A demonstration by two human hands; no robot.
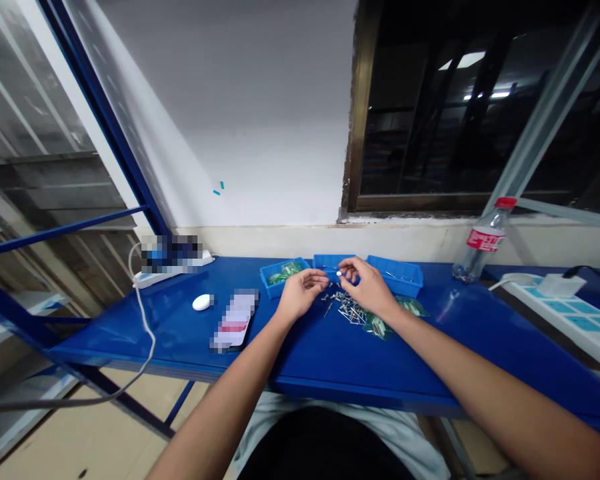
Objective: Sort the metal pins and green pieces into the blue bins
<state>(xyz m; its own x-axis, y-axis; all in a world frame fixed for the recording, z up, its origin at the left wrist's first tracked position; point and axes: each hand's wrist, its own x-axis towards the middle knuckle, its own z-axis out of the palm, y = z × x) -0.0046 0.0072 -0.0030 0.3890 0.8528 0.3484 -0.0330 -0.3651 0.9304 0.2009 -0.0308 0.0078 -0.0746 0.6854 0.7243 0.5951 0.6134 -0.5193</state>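
Note:
My left hand (pixel 301 293) is over the blue table, fingers curled toward the thumb in a loose pinch. Whatever its fingertips hold, if anything, is too small to make out. Facing it across a narrow gap, my right hand (pixel 366 285) pinches a small shiny piece (pixel 339 273) between thumb and fingers. A loose pile of metal screws (pixel 349 310) lies below both hands. Partly under my right wrist are clear greenish plastic bags (pixel 379 328). Behind the hands stand a left blue tray (pixel 267 285) with green-tinted bags, a middle blue tray (pixel 325 259) and a right blue tray (pixel 411 288) with metal parts.
A phone (pixel 236 317) and a white oval object (pixel 201 303) lie left on the blue table (pixel 180 333). Power strips (pixel 180 268) stand at the back left and right (pixel 565 307). A red-capped bottle (pixel 485 240) stands by the window. A cable (pixel 147 320) hangs over the left edge.

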